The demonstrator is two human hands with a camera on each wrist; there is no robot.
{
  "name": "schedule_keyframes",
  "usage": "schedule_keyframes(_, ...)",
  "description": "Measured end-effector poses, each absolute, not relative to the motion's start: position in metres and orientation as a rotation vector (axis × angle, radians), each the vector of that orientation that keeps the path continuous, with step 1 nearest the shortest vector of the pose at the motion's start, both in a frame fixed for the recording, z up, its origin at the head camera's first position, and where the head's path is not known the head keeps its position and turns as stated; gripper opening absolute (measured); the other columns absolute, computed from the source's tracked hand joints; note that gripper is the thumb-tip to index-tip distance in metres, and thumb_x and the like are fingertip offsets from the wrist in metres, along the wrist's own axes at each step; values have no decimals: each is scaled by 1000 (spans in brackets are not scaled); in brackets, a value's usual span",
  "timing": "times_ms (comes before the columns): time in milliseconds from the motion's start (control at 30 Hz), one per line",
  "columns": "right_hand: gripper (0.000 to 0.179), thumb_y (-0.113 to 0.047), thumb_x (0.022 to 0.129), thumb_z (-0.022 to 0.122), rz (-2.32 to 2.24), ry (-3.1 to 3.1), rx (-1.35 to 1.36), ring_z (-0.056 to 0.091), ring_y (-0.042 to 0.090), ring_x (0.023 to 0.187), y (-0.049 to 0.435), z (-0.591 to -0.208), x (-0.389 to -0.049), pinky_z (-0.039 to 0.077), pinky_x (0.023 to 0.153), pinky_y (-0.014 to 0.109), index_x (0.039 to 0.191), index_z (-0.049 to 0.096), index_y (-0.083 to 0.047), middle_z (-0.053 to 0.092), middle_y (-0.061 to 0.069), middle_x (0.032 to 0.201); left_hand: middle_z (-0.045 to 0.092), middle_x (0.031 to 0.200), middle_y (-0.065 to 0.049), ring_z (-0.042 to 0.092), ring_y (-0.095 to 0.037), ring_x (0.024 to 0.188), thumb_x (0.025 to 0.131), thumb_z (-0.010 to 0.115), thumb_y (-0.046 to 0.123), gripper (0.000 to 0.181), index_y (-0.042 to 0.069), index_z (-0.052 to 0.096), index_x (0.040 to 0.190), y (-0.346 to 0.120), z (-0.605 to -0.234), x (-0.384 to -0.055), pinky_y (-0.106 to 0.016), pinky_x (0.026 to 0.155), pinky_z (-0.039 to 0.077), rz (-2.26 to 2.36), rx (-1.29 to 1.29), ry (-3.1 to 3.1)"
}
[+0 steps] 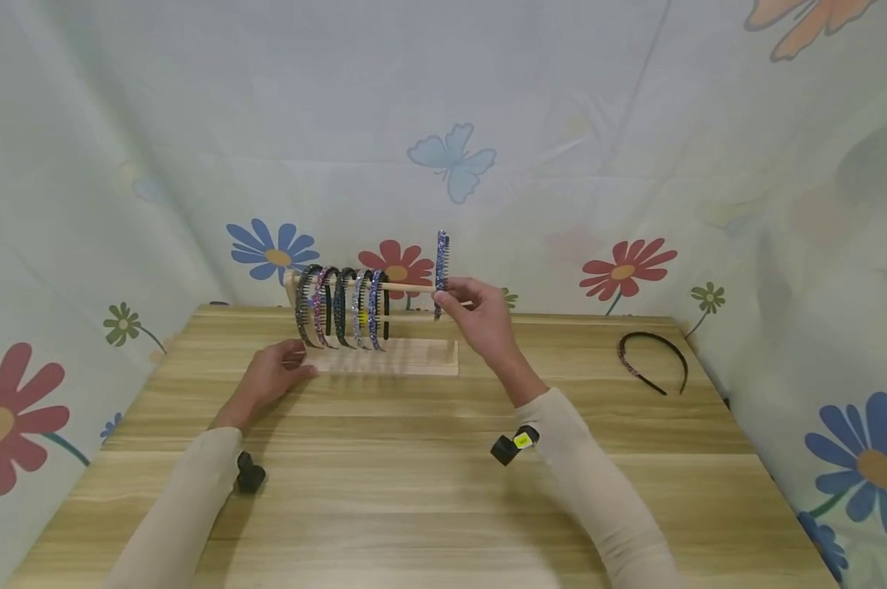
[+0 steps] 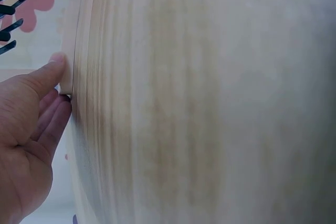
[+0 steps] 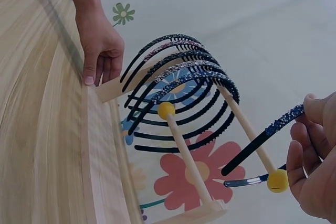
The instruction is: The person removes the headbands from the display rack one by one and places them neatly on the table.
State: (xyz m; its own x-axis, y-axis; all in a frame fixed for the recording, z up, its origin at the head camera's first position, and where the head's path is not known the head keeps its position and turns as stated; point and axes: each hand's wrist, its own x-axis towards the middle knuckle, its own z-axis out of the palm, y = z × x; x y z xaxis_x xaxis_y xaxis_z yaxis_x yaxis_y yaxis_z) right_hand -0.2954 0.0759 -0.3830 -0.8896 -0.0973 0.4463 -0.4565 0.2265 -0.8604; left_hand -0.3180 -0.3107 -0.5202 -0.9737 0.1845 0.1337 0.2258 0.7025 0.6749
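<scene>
My right hand (image 1: 485, 321) pinches a blue glittered headband (image 1: 442, 258) between thumb and fingers, upright at the free right end of a rod. That rod (image 1: 410, 287) belongs to a wooden headband rack (image 1: 421, 358) and ends in a yellow ball (image 3: 277, 181); in the right wrist view the held headband's two black ends stand on either side of it. Several glittered headbands (image 1: 357, 311) hang further left on the rack. At its left end, my left hand (image 2: 26, 124) grips the base, with the thumb on one face and the fingers against the edge.
Another black headband (image 1: 685, 360) with a glittered section lies at the right of the wooden table (image 1: 384, 491). A second, lower rod (image 3: 189, 156) on the rack also has a yellow ball. Flower-printed cloth (image 1: 561, 188) hangs behind and at both sides.
</scene>
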Motion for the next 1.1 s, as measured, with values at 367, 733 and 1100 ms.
schedule_keyframes(367,27,-17,94,76,1656,-2199,464,73,27,95,94,-378,-293,63,87,40,114,75,2,77,17,102,61,133,-33,66,-46,116,94,76,19,62,-11,51,141,-311,-520,-318,-56,99,56,-1110,-347,-2858)
schedule_keyframes(733,26,-17,94,77,1597,-2174,442,71,20,89,119,-377,-291,62,80,28,112,75,2,77,17,99,60,133,-34,65,-47,116,95,76,21,62,-11,51,141,-311,-521,-319,-56,99,56,-1119,-348,-2853)
schedule_keyframes(1100,25,-20,94,76,1571,-2167,388,69,10,86,147,-384,-292,58,72,15,109,76,0,77,17,100,60,133,-33,65,-46,116,95,76,22,62,-11,51,141,-311,-522,-318,-56,99,56,-1125,-343,-2851)
